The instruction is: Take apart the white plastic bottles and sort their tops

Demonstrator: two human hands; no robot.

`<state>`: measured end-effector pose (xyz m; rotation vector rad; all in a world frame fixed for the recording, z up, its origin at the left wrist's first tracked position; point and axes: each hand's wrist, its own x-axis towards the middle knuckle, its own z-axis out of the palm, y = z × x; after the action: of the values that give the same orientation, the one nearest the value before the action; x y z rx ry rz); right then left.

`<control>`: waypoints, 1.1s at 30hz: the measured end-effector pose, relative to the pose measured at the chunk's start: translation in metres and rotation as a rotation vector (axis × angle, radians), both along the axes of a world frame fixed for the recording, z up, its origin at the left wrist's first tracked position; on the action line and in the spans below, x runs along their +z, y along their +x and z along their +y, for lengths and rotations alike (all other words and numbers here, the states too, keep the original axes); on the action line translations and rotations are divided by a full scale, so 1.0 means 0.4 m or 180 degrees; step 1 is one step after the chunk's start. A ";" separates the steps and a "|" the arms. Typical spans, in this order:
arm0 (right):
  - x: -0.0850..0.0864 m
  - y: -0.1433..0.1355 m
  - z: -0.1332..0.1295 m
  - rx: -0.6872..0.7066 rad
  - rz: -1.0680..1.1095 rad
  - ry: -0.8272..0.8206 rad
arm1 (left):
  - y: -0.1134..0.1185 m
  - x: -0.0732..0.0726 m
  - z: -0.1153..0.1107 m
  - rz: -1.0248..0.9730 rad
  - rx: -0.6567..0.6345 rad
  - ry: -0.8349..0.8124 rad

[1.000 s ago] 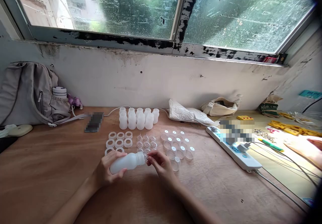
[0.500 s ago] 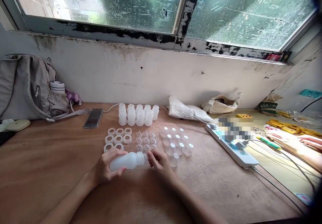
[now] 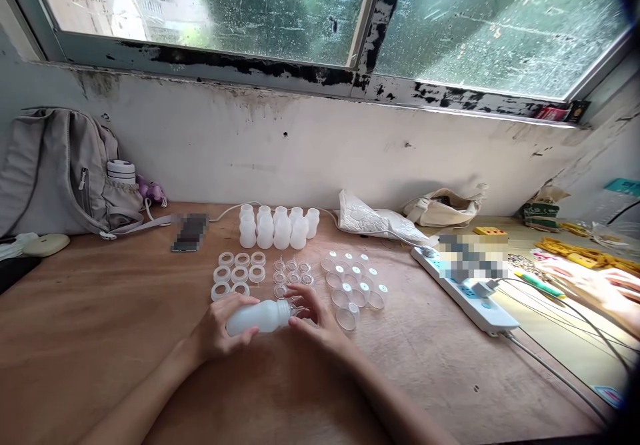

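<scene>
My left hand (image 3: 220,328) is wrapped round a frosted baby bottle (image 3: 260,317), which lies tilted on its side just above the table, neck to the right. A clear nipple (image 3: 299,311) sits at the bottle's mouth. My right hand (image 3: 320,321) is around that nipple, thumb and fingers apart, the thumb close to the neck. Beyond my hands are rows of white collar rings (image 3: 239,273), clear nipples (image 3: 292,277) and clear caps (image 3: 347,317) with white discs. My right hand hides some of the nearest nipples.
Several frosted bottles (image 3: 283,231) stand at the back. A phone (image 3: 190,233), a grey backpack (image 3: 55,171), a white padded pouch (image 3: 370,221) and a beige bag (image 3: 445,208) lie along the wall. A power strip (image 3: 465,295) with cables is at the right.
My right fingers have opened from a pinch at the nipple's tip and now spread around it. The bottle stays in my left hand. The view has shifted slightly.
</scene>
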<state>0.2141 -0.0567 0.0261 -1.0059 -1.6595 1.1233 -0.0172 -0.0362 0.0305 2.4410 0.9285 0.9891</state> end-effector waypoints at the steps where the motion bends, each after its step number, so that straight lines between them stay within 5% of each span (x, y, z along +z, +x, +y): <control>1: 0.001 -0.001 -0.001 0.0090 -0.0028 -0.0001 | 0.001 0.000 -0.001 0.0009 -0.0001 0.0027; 7: -0.015 -0.004 0.007 -0.0116 -0.0388 -0.0442 | 0.010 -0.005 -0.007 0.0127 -0.0149 0.0103; 13: -0.003 0.003 0.004 0.0136 -0.0391 -0.0198 | 0.009 -0.009 0.001 0.0109 -0.0145 -0.0009; 19: -0.022 -0.011 0.010 -0.0036 -0.0177 -0.0909 | 0.010 -0.012 0.005 0.0134 -0.0236 0.0265; 23: -0.030 -0.018 0.013 -0.0134 -0.0220 -0.0892 | 0.011 -0.025 0.008 0.0152 -0.0276 0.0414; 33: -0.010 -0.013 -0.002 0.0084 0.0219 -0.0604 | 0.026 0.013 -0.009 -0.0330 0.0116 -0.0891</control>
<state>0.2090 -0.0576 0.0222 -1.0541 -1.5372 1.3380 -0.0068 -0.0400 0.0355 2.1289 1.0051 0.9198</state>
